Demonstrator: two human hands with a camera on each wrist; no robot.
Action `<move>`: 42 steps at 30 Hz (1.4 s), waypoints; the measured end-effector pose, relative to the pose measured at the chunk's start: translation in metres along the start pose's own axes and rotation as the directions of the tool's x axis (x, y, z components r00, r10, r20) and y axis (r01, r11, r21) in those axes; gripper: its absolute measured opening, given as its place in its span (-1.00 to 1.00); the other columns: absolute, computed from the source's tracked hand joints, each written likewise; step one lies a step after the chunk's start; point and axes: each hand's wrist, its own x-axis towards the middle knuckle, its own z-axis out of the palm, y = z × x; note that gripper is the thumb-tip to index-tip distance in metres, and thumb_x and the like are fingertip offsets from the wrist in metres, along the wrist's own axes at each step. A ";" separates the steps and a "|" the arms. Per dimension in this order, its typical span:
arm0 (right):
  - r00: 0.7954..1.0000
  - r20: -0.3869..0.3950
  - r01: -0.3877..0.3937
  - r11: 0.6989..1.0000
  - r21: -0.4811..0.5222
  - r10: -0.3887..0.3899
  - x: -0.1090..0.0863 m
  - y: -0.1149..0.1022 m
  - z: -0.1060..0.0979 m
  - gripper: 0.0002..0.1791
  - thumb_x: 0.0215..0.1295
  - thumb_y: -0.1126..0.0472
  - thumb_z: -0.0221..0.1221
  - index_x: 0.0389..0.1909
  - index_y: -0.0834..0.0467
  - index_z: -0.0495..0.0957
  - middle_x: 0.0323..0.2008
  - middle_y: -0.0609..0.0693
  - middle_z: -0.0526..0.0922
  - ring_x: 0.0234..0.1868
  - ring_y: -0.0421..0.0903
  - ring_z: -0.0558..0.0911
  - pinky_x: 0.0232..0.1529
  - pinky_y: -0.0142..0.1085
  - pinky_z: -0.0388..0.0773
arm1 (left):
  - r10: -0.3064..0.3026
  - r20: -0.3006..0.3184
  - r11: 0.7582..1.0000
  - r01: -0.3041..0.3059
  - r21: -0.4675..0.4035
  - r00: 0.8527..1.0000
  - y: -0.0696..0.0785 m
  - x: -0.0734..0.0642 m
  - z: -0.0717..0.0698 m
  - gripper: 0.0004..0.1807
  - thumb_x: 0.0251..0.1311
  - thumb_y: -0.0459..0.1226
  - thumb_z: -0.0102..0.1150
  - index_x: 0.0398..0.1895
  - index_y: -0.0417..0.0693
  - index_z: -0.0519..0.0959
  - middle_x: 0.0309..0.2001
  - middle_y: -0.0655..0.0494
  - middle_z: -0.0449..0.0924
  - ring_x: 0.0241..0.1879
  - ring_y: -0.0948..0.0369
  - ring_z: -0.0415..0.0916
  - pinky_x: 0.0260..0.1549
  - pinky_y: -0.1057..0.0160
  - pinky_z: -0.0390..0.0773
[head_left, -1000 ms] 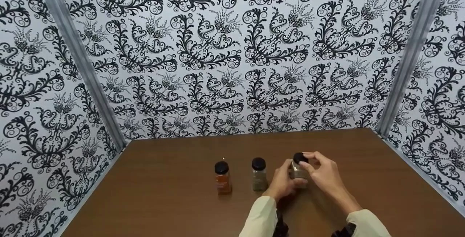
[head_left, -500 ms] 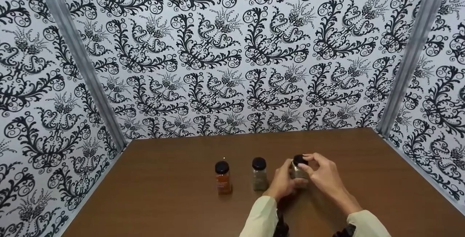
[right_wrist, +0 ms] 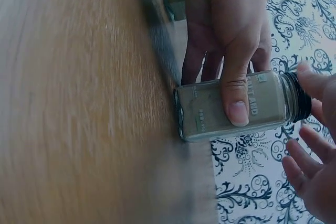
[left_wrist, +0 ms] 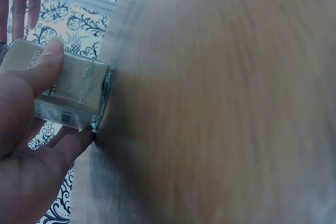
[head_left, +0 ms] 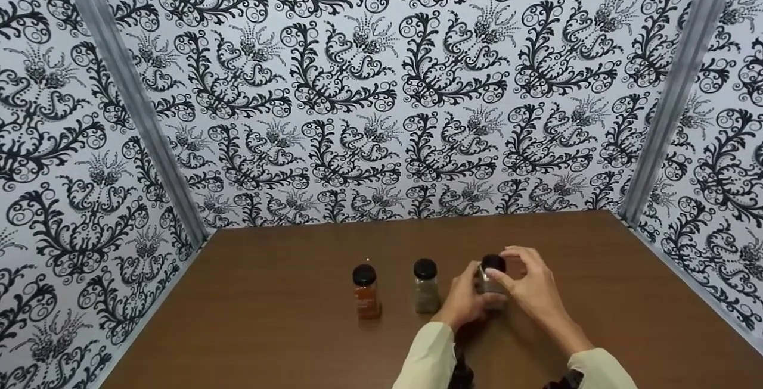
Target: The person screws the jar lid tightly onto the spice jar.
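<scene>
A clear square spice jar of greyish-beige powder [right_wrist: 207, 109] stands upright at the tabletop, its black cap [head_left: 493, 263] on top. My left hand [head_left: 465, 301] grips the jar's body, thumb across the label and fingers round the far side. The left wrist view shows the jar's base [left_wrist: 102, 98] right at the table surface. Around the cap my right hand [head_left: 530, 288] is spread: its thumb touches the near side, while the index finger stands off from the cap with a small gap. The other right fingers [right_wrist: 302, 163] are loosely extended.
Left of my hands, a spice jar with grey-green contents [head_left: 426, 295] stands close to my left wrist. Farther left is a jar of orange-red spice [head_left: 366, 302]. Both have black caps. The brown table [head_left: 268, 293] ends at patterned walls [head_left: 357, 109] on three sides.
My right fingers have turned slightly about the cap, then loosened, the index finger coming away from it. My left hand and the two other jars stay where they were.
</scene>
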 end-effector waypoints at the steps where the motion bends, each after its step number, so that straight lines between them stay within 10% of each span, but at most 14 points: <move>1: 0.999 0.026 -0.032 0.999 0.033 0.031 -0.001 0.000 0.000 -0.52 0.23 0.07 0.39 0.11 0.19 0.57 0.18 0.17 0.56 0.17 0.13 0.61 0.14 -0.01 0.58 | -0.001 -0.002 1.000 0.001 0.006 1.000 0.000 0.000 0.000 -0.47 0.06 -0.21 0.51 0.10 0.11 0.49 0.04 0.09 0.69 -0.07 0.33 0.63 -0.16 0.41 0.56; 7: 0.975 0.166 -0.185 0.956 0.227 0.149 -0.002 0.005 0.002 -0.41 0.41 0.12 0.23 0.40 0.16 0.37 0.37 0.24 0.45 0.33 0.17 0.51 0.25 -0.35 0.50 | -0.014 -0.012 0.999 0.014 0.037 1.000 0.000 0.003 0.001 -0.44 0.04 -0.23 0.52 0.11 0.13 0.49 0.08 0.08 0.69 -0.03 0.29 0.63 -0.10 0.37 0.57; 23: 0.979 0.093 -0.202 0.938 0.283 0.183 -0.001 0.011 0.011 -0.54 0.29 0.22 0.34 0.17 0.25 0.53 0.13 0.25 0.65 -0.03 -0.49 0.58 0.02 -0.62 0.51 | -0.029 -0.005 0.996 0.029 0.082 1.000 0.001 0.003 0.000 -0.45 0.06 -0.20 0.51 0.12 0.15 0.49 0.12 0.05 0.67 0.08 0.22 0.61 0.01 0.29 0.58; 28: 0.974 0.097 -0.227 0.921 0.316 0.206 -0.001 0.011 0.013 -0.50 0.26 0.21 0.36 0.18 0.26 0.50 0.14 0.26 0.64 -0.02 -0.46 0.60 0.02 -0.61 0.51 | -0.019 0.000 1.000 0.019 0.011 1.000 -0.001 0.003 0.002 -0.46 0.05 -0.21 0.52 0.09 0.14 0.49 0.12 0.06 0.68 0.08 0.24 0.62 -0.11 0.37 0.59; 36: 0.969 0.149 -0.234 0.930 0.285 0.198 -0.002 0.008 0.006 -0.39 0.36 0.11 0.28 0.39 0.12 0.38 0.32 0.24 0.51 0.28 0.16 0.56 0.06 -0.62 0.45 | -0.008 -0.006 1.000 0.008 -0.012 1.000 -0.003 0.002 0.002 -0.45 0.03 -0.24 0.52 0.10 0.11 0.49 0.06 0.05 0.71 -0.06 0.31 0.64 -0.29 0.43 0.57; 42: 0.983 0.109 -0.173 0.951 0.255 0.149 -0.003 0.009 0.007 -0.55 0.42 0.14 0.21 0.29 0.12 0.52 0.28 0.15 0.58 0.22 -0.18 0.58 0.10 -0.67 0.40 | -0.002 -0.011 0.999 0.002 0.053 1.000 -0.003 0.002 0.000 -0.43 0.03 -0.21 0.53 0.12 0.11 0.49 0.05 0.06 0.70 -0.16 0.35 0.60 -0.26 0.43 0.54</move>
